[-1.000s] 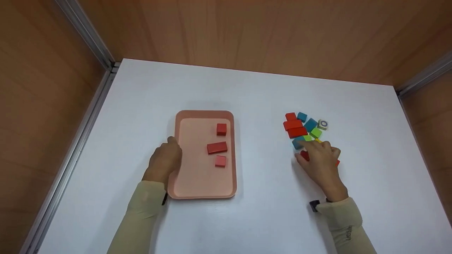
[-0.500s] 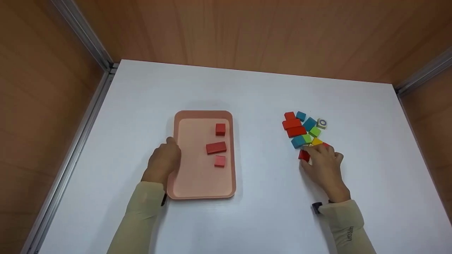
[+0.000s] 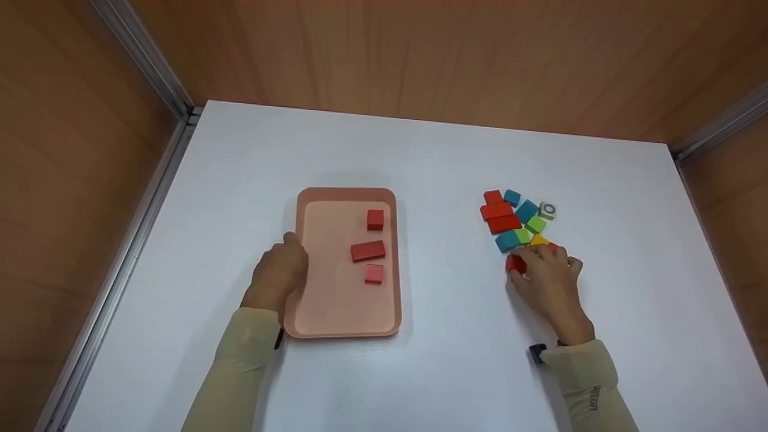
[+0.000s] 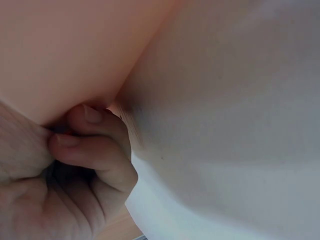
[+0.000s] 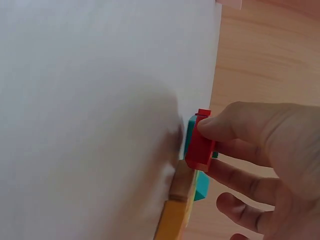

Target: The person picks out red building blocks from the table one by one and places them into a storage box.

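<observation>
On the left, my left hand [image 3: 280, 270] grips the left side of a pink tray [image 3: 393, 300]; in the left wrist view its curled fingers [image 4: 95, 150] are at the tray's edge. Inside the tray lie a red cube [image 3: 375, 219], a longer red block [image 3: 368, 251] and a pinkish-red cube [image 3: 374, 274]. To the right, my right hand [image 3: 549, 285] pinches a dark red block [image 3: 516, 263] between thumb and fingers, at the near end of a block cluster. The right wrist view has the thumb on the red block's face [image 5: 201, 147]. The palm hides some blocks beneath it.
The cluster holds red blocks [image 3: 504, 224], blue blocks [image 3: 507, 240], green blocks [image 3: 536, 225], a yellow block [image 3: 539, 239] and a cube marked with a ring [image 3: 547, 210]. Wooden walls [image 3: 420, 60] border the white table [image 3: 450, 336] at the back and sides.
My right hand has shifted slightly right and toward me, and now pinches the dark red block, uncovering the yellow block. The left hand and tray have stayed put.
</observation>
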`<move>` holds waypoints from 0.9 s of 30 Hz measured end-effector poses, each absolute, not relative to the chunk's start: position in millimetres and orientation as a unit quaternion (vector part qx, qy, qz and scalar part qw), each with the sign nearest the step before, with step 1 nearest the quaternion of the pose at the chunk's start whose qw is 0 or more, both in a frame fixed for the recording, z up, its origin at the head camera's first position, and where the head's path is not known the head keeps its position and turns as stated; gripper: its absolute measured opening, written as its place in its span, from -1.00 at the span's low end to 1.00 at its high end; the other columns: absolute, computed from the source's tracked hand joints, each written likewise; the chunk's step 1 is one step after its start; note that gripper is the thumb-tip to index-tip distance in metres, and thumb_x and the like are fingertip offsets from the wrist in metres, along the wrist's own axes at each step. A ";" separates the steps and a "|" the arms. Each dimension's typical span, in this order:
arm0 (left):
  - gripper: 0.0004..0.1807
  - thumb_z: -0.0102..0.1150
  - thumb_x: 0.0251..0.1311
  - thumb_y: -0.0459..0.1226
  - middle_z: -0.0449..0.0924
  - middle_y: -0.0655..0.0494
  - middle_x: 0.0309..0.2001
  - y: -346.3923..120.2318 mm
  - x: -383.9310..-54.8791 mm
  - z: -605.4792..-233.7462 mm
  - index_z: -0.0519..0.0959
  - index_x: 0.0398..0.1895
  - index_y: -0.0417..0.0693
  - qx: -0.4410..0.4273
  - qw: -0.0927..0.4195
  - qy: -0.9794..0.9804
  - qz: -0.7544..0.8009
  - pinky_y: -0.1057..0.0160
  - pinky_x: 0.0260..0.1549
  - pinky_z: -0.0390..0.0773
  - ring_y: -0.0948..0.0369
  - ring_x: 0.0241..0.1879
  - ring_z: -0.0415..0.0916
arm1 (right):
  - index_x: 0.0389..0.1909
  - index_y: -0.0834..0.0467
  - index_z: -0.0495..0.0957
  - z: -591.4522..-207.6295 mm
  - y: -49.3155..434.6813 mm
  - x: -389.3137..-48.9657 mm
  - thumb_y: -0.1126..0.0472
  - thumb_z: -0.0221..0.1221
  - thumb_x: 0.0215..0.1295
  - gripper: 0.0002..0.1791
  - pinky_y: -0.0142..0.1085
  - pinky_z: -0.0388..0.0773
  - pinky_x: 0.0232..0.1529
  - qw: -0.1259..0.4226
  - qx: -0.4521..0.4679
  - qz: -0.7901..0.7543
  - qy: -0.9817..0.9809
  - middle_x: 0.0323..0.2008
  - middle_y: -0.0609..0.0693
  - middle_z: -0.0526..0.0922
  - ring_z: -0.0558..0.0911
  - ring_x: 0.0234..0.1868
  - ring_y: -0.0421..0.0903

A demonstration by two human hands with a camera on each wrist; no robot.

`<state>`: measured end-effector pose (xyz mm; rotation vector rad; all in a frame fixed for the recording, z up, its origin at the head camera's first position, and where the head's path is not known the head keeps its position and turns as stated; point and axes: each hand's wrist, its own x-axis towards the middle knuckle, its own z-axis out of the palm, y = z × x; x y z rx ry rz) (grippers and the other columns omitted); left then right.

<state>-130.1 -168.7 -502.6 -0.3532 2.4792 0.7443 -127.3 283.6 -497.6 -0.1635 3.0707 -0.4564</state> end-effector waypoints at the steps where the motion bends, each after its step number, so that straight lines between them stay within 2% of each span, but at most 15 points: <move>1: -0.67 -0.42 0.58 -0.30 0.51 -0.24 -0.19 -168.9 -130.1 -502.9 0.20 0.20 -0.35 -0.127 0.256 0.919 0.272 -0.01 -0.27 0.53 -0.06 -0.27 0.56 | 0.14 0.20 0.59 -496.0 281.1 -127.2 0.23 0.39 0.18 -0.52 0.36 0.10 0.05 0.009 -0.058 -0.146 0.987 0.07 0.28 0.52 0.30 0.18 0.32; 6: -0.69 -0.47 0.58 -0.31 0.55 -0.32 -0.20 -169.7 -129.8 -506.0 0.26 0.09 -0.37 -0.102 0.221 0.937 0.251 -0.03 -0.30 0.56 -0.08 -0.28 0.61 | 0.10 0.16 0.63 -489.3 263.3 -124.6 0.25 0.48 0.06 -0.48 0.30 0.16 0.00 -0.029 -0.108 -0.145 0.983 0.02 0.23 0.60 0.38 0.10 0.26; 9: -0.68 -0.47 0.58 -0.32 0.56 -0.32 -0.20 -169.9 -129.2 -507.6 0.26 0.10 -0.38 -0.103 0.213 0.940 0.248 -0.04 -0.31 0.56 -0.09 -0.28 0.62 | 0.10 0.14 0.65 -486.0 248.9 -123.0 0.20 0.50 0.05 -0.47 0.21 0.19 -0.03 -0.036 -0.138 -0.145 0.979 0.00 0.18 0.60 0.40 0.07 0.20; 13: -0.69 -0.45 0.57 -0.34 0.55 -0.32 -0.23 -170.0 -128.9 -506.9 0.26 0.10 -0.39 -0.101 0.212 0.940 0.248 -0.03 -0.33 0.56 -0.07 -0.31 0.61 | 0.09 0.10 0.65 -481.4 226.9 -120.8 0.15 0.51 0.06 -0.48 0.15 0.18 0.00 -0.046 -0.173 -0.148 0.973 -0.02 0.12 0.62 0.41 0.05 0.14; 20: -0.73 -0.39 0.56 -0.36 0.54 -0.27 -0.26 -170.6 -128.1 -504.5 0.24 0.12 -0.38 -0.109 0.225 0.934 0.254 0.00 -0.35 0.55 -0.03 -0.36 0.58 | 0.07 0.06 0.65 -473.4 182.7 -117.9 0.14 0.53 0.02 -0.47 0.17 0.20 0.08 -0.083 -0.239 -0.148 0.956 -0.04 0.06 0.63 0.45 0.04 0.08; 27: -0.76 -0.36 0.57 -0.35 0.51 -0.23 -0.28 -166.9 -127.7 -502.9 0.25 0.08 -0.36 -0.107 0.226 0.934 0.257 0.02 -0.37 0.54 -0.03 -0.37 0.56 | 0.08 0.00 0.65 -462.7 137.4 -111.5 0.02 0.48 0.10 -0.50 0.17 0.24 0.11 -0.079 -0.282 -0.121 0.949 -0.03 -0.01 0.63 0.46 0.06 0.02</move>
